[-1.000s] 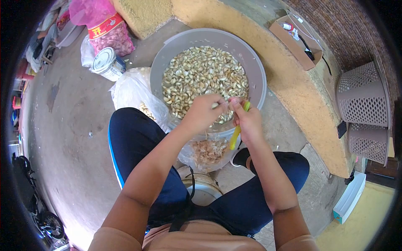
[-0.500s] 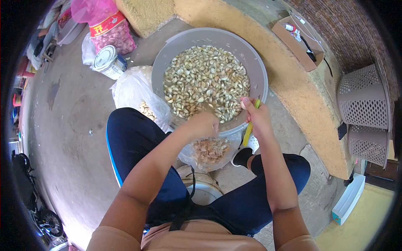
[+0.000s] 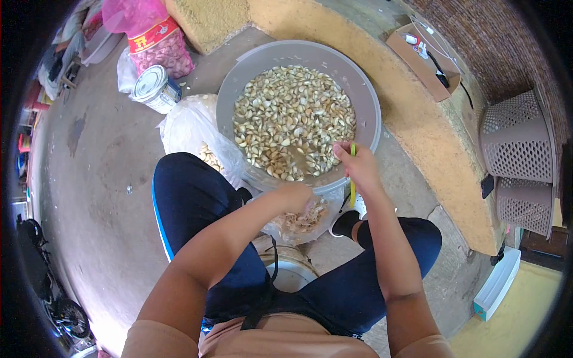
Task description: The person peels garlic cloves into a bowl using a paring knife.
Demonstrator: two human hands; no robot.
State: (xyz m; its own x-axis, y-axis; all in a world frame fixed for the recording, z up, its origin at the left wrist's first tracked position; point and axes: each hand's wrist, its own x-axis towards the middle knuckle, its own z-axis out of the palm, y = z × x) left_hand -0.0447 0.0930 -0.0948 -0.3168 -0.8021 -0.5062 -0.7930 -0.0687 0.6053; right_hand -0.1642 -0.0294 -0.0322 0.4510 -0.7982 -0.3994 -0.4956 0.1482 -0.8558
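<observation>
A large grey tub (image 3: 230,77) holds many garlic cloves (image 3: 292,113) in water. My right hand (image 3: 359,168) is closed around a yellow-green knife (image 3: 353,194) at the tub's near right rim, thumb and fingertips pinched over the water; anything small between them cannot be made out. Just outside the near rim, my left hand (image 3: 293,197) hangs over a clear plastic bag of brown peelings (image 3: 298,224), its fingers turned down and mostly hidden. Left of the tub, pale cloves (image 3: 209,156) show in a white plastic bag (image 3: 190,125).
A lidded white pail (image 3: 156,89) and a pink mesh sack (image 3: 161,53) stand at the upper left. Between my legs is a bucket (image 3: 292,275). A yellow ledge (image 3: 418,131) curves behind the tub, with a cardboard box (image 3: 418,62) on it. Perforated crates (image 3: 518,146) stand at right.
My left hand has moved from the tub's near rim down to the bag of peelings. My right hand has shifted slightly left, and the knife now stands more upright.
</observation>
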